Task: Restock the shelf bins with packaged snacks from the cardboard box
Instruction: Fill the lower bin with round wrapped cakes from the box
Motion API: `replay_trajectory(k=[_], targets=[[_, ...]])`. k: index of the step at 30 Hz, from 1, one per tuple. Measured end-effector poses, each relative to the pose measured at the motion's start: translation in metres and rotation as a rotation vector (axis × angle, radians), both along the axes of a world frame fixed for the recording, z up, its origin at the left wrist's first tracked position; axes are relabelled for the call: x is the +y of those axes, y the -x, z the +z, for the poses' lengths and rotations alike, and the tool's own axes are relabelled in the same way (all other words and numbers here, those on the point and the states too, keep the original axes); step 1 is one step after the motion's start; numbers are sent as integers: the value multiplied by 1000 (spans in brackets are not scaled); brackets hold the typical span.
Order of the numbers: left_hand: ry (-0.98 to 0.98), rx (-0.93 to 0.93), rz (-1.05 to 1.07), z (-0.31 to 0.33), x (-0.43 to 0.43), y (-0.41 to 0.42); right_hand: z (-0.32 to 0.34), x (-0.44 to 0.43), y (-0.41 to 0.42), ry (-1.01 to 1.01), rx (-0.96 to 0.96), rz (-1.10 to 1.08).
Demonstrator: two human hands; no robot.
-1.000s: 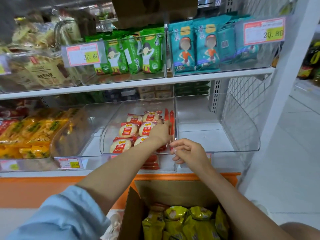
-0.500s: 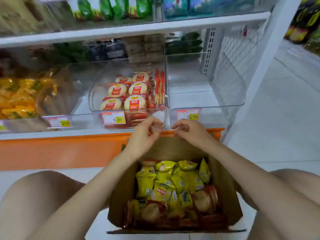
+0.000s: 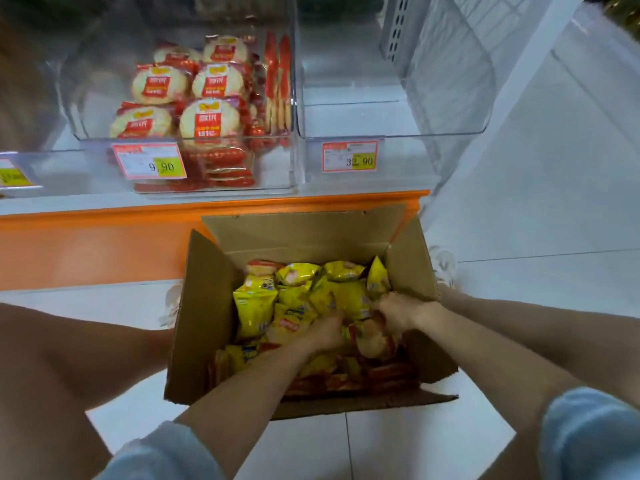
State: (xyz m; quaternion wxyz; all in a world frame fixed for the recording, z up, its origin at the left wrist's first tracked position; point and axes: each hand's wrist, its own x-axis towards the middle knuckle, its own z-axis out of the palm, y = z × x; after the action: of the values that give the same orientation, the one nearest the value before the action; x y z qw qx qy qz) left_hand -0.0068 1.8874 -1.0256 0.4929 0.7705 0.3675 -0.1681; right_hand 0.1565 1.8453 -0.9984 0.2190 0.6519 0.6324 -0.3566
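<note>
Price tag [image 3: 149, 161] on snack bin [image 3: 273, 174]: 9.90. Second tag [image 3: 349, 156], rt bin [image 3: 405, 161]: prob. 32.90. Pkg [image 3: 214, 81] print blurred.

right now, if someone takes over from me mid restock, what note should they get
Left hand and right hand: both down in the cardboard box, fingers curled among packets; grip unclear.
Box sits on the floor below the shelf, with yellow packets and red packets inside.
Done: middle bin partly stocked with cracker packs.
Left: right bin shows no packets; box far from empty.
</note>
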Motion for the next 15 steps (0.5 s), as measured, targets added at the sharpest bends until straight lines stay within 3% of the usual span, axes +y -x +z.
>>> replay_trajectory(k=[10, 15], targets=[[-121, 79, -133, -46, -8, -34, -13, -16, -37, -156, -153, 299], [-242, 144, -165, -55, -6, -28, -18, -15, -36, -139, -82, 188]])
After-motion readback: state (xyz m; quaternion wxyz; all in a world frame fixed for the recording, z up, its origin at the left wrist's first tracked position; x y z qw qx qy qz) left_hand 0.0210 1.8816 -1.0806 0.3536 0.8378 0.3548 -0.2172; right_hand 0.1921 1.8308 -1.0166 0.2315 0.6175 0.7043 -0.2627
